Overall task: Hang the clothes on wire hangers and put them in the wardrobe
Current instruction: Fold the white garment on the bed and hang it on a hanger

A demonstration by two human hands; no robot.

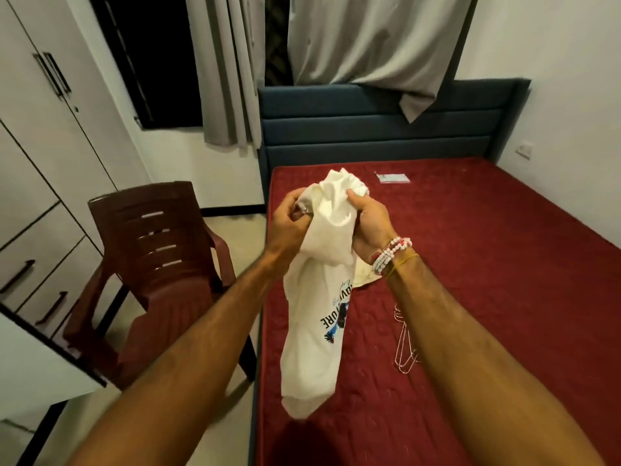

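While the white printed T-shirt (316,331) hangs bunched above the left edge of the red quilted mattress (487,264), the left hand (292,213) and right hand (366,220) each clench a fistful of its gathered top, fingers curled into the cloth. The risk seems to be the crumpling: soft, limp cotton wadded this tightly hides the neck opening, so a hanger could go in crooked or snag. The thin wire hangers (405,344) lie tangled on the mattress, likely to lift together. The wardrobe (40,129) stands beyond the mattress's left side, its flat doors closed.
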